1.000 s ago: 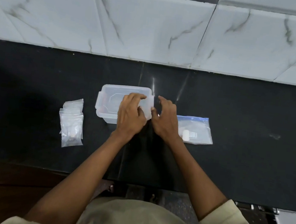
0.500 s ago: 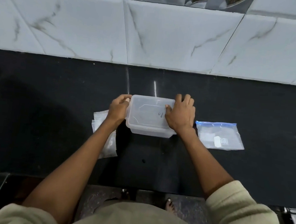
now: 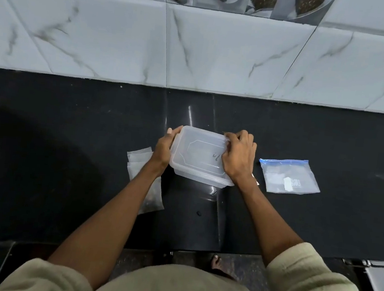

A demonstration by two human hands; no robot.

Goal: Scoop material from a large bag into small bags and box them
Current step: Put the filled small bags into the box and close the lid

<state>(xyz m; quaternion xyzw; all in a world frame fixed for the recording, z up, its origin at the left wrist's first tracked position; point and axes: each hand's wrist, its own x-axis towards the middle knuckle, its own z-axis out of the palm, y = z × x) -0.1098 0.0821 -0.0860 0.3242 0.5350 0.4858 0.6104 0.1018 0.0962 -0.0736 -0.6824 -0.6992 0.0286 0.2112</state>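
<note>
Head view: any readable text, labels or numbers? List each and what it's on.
No text can be read for certain.
Clear plastic box, lid: a small dark handwritten mark beside the right hand, too small to read.
Zip bag with blue strip: a white label and blurred dark print, not readable.
Small clear bags by the left hand: no print visible.

I see a glossy black counter (image 3: 305,138) running up to the marble-tiled wall. On it sits 1 clear lidded plastic box (image 3: 196,157) near the middle. A stack of small clear bags (image 3: 139,161) lies just left of it, and 1 blue-zip bag (image 3: 289,177) lies apart on the right.
</note>
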